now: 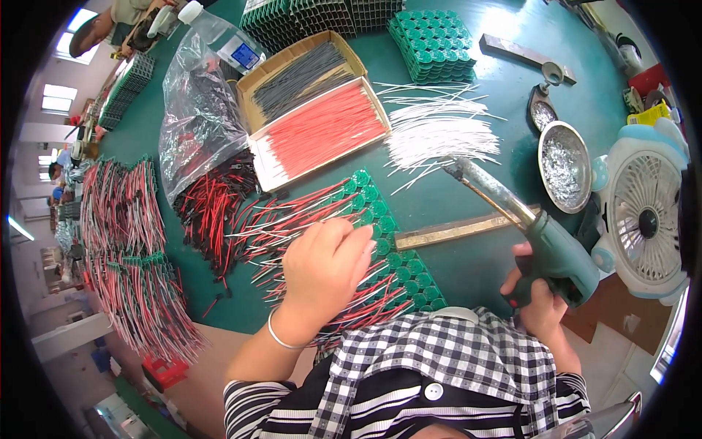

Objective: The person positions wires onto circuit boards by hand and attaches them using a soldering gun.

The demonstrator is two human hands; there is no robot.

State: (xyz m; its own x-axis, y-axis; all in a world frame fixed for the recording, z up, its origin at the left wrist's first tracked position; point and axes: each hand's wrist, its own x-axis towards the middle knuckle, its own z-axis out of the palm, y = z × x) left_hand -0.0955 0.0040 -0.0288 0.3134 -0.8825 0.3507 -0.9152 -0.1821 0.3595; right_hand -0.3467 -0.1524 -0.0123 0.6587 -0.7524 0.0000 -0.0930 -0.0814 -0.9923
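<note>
My right hand [537, 301] is wrapped round the grip of a dark green soldering gun [561, 252]. The gun's long metal nose points up and left, its tip near a pile of white wires [439, 132]. My left hand [327, 263] is closed, fingers curled together over a panel of round green circuit boards [380, 210]; whatever they pinch is hidden. Red and white wires [300, 212] run leftward from the panel's left side. A flat wood-coloured bar [461, 228] lies to the right of the panel.
A cardboard box [351, 45] holds black and red wires, beside a plastic bag [194, 110] and a clear bottle [219, 36]. Stacked green panels [433, 47] stand at the back. At right are a metal bowl [564, 167] and a fan [647, 219]. Wired bundles [128, 249] lie left.
</note>
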